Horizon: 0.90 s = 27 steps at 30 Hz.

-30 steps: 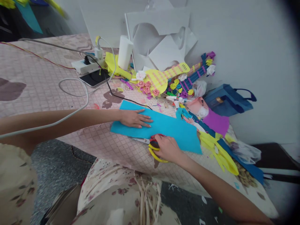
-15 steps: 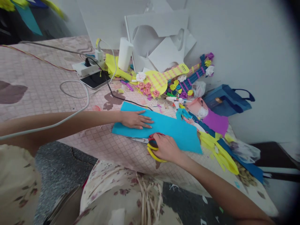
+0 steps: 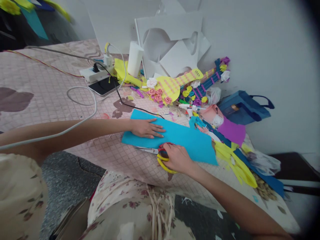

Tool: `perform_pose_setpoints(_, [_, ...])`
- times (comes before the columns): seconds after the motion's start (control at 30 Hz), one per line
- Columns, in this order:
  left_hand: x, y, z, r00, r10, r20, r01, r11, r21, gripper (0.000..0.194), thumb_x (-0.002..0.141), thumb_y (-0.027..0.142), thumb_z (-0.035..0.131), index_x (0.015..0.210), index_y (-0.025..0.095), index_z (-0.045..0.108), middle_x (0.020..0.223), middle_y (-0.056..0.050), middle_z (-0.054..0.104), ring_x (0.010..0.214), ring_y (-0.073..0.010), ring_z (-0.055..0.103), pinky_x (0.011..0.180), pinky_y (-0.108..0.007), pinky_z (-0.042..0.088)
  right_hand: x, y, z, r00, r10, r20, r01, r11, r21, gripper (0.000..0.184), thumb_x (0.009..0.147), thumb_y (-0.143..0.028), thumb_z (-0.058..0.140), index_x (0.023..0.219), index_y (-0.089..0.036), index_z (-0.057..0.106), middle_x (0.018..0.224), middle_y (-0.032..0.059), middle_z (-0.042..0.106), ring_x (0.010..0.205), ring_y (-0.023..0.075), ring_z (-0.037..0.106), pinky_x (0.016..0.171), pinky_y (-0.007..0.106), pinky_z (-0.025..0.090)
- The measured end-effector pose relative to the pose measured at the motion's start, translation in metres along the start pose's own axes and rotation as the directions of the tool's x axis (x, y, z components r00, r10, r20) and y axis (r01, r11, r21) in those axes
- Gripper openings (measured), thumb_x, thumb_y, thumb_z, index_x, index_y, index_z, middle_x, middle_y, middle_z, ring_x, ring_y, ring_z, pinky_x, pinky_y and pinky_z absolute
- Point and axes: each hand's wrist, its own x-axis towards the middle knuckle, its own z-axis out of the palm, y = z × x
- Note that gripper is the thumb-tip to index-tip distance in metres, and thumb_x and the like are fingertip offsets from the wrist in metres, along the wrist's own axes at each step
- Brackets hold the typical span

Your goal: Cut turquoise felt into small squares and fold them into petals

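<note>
A long blue foam sheet [image 3: 182, 136] lies flat on the pink checked bed cover [image 3: 45, 96]. My left hand [image 3: 146, 128] rests palm down on the sheet's left end, fingers stretched out. My right hand [image 3: 177, 158] is closed round the yellow and red handles of a pair of scissors [image 3: 160, 154] at the sheet's near edge. The metal blades point left along that edge.
Behind the sheet lie yellow and blue paper guitars [image 3: 172, 86] with small paper flowers, a white roll [image 3: 135, 58], white cut boards [image 3: 172, 43], a power strip [image 3: 93, 73], a phone [image 3: 103, 87] and cables. A blue bag [image 3: 243, 106], purple sheet [image 3: 233, 131] and yellow strips [image 3: 236, 163] lie to the right.
Both hands, the sheet and the scissors stay almost as they were; only the view has shifted slightly.
</note>
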Motion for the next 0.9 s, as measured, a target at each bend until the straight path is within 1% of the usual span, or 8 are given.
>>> perform_pose_setpoints(0.1, [0.000,0.002,-0.001,0.998,-0.047,0.044,0.047,0.999,0.000,0.046,0.092,0.038,0.040,0.138,0.036,0.037,0.149,0.005,0.028,0.139,-0.0195,0.021,0.113,-0.041,-0.009,0.001,-0.002,0.000,1.000,0.008,-0.016,-0.008,1.000,0.005,0.044,0.079,-0.054,0.052,0.103,-0.017,0.052,0.095,0.0108,0.068,0.090,0.0269,0.063,0.069,0.030,0.038])
perform_pose_setpoints(0.17, [0.000,0.002,-0.001,0.997,-0.053,0.063,0.053,0.999,0.010,0.047,0.092,0.038,0.039,0.139,0.035,0.035,0.149,0.005,0.026,0.139,-0.0192,0.019,0.112,-0.041,-0.011,0.004,-0.003,0.000,1.000,0.012,-0.027,-0.012,1.000,0.007,0.042,0.081,-0.053,0.050,0.103,-0.017,0.052,0.095,0.0105,0.068,0.090,0.0270,0.063,0.070,0.031,0.038])
perform_pose_setpoints(0.3, [0.000,0.002,-0.001,0.999,-0.027,0.028,0.026,1.000,0.008,0.047,0.092,0.038,0.039,0.139,0.037,0.035,0.149,0.005,0.028,0.139,-0.0194,0.021,0.113,-0.041,-0.009,0.009,-0.009,-0.001,0.999,0.008,-0.036,-0.008,1.000,-0.001,0.037,0.082,-0.050,0.048,0.100,-0.018,0.052,0.093,0.0103,0.068,0.087,0.0268,0.063,0.068,0.031,0.039])
perform_pose_setpoints(0.47, [0.000,0.003,-0.001,0.998,-0.062,0.010,0.063,0.997,-0.047,0.044,0.091,0.040,0.043,0.134,0.040,0.041,0.146,0.007,0.034,0.138,-0.0186,0.024,0.114,-0.039,-0.005,0.012,-0.016,-0.003,0.999,-0.021,-0.042,0.020,1.000,-0.016,0.041,0.082,-0.053,0.050,0.101,-0.017,0.051,0.091,0.0118,0.068,0.087,0.0274,0.063,0.068,0.030,0.039])
perform_pose_setpoints(0.6, [0.000,0.003,-0.001,0.999,-0.044,0.002,0.044,0.998,-0.033,0.044,0.091,0.040,0.041,0.135,0.039,0.041,0.146,0.006,0.034,0.137,-0.0189,0.025,0.114,-0.039,-0.005,0.012,-0.015,-0.002,1.000,-0.026,-0.016,0.026,0.999,-0.024,0.040,0.082,-0.052,0.051,0.101,-0.017,0.052,0.089,0.0116,0.069,0.083,0.0266,0.064,0.063,0.029,0.039])
perform_pose_setpoints(0.73, [0.000,-0.001,0.001,1.000,0.017,-0.012,-0.017,0.999,0.027,0.046,0.092,0.039,0.038,0.138,0.037,0.036,0.148,0.004,0.031,0.137,-0.0207,0.025,0.113,-0.041,-0.006,0.011,-0.014,-0.001,1.000,-0.019,-0.015,0.019,1.000,-0.011,0.042,0.081,-0.054,0.052,0.103,-0.018,0.053,0.089,0.0106,0.069,0.082,0.0269,0.065,0.063,0.029,0.039])
perform_pose_setpoints(0.8, [-0.001,-0.003,0.002,1.000,0.029,0.008,-0.030,0.997,0.068,0.048,0.093,0.039,0.034,0.141,0.035,0.032,0.149,0.003,0.028,0.138,-0.0209,0.022,0.113,-0.042,-0.009,0.011,-0.015,-0.001,0.999,-0.012,-0.039,0.012,1.000,-0.002,0.041,0.081,-0.053,0.051,0.102,-0.017,0.053,0.091,0.0111,0.069,0.085,0.0273,0.064,0.066,0.030,0.039])
perform_pose_setpoints(0.9, [-0.001,-0.002,0.002,0.998,0.009,0.056,-0.015,0.995,0.104,0.049,0.094,0.039,0.030,0.142,0.034,0.027,0.151,0.003,0.023,0.140,-0.0200,0.018,0.112,-0.042,-0.012,0.013,-0.019,-0.003,0.999,0.012,-0.053,-0.012,1.000,-0.002,0.041,0.080,-0.053,0.052,0.100,-0.016,0.053,0.094,0.0123,0.068,0.088,0.0279,0.063,0.069,0.031,0.040])
